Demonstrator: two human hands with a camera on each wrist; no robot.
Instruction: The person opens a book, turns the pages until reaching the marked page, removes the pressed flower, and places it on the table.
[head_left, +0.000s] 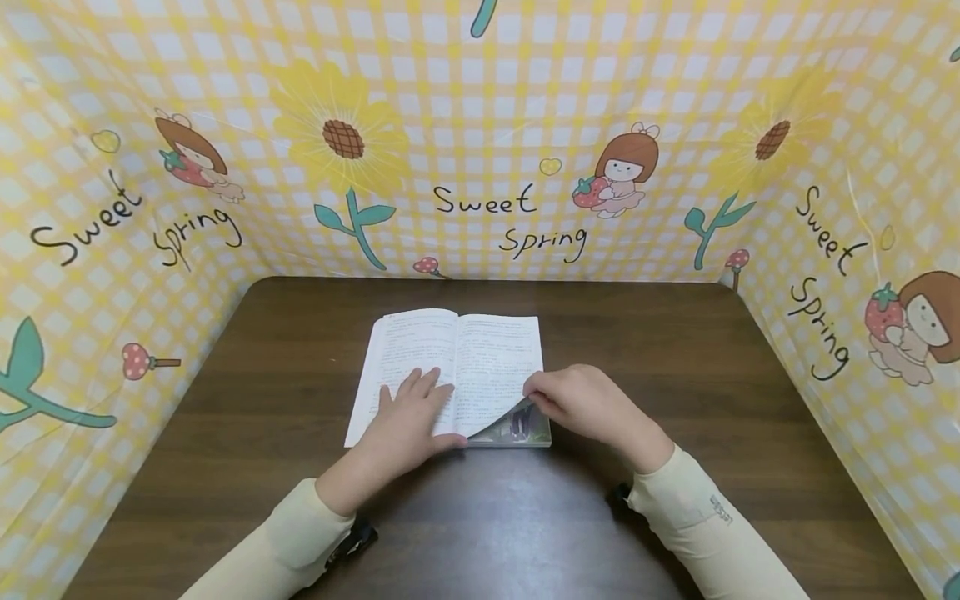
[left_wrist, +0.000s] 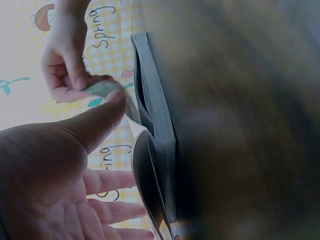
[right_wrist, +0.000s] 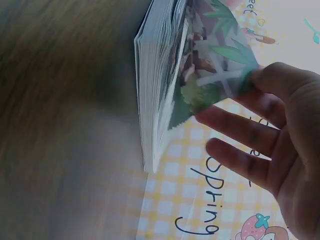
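An open book [head_left: 495, 350] lies on the dark wooden table, printed text on both upper pages. My left hand [head_left: 405, 425] rests with spread fingers on the left page, its thumb reaching past the spine at the near edge. With thumb and fingers my right hand [head_left: 581, 404] pinches the near right corner of a page and lifts it. Below the raised page a coloured picture [head_left: 521, 423] shows. In the right wrist view the lifted page [right_wrist: 220, 55] has a green leafy print on its underside, and the page block [right_wrist: 157, 85] stays beneath it.
The brown table [head_left: 675, 350] extends around the book. A yellow checked cloth [head_left: 480, 100] with flowers, cartoon figures and lettering walls the back and both sides. Dark straps [head_left: 352, 542] sit at the wrists, by the pale sleeves [head_left: 292, 533].
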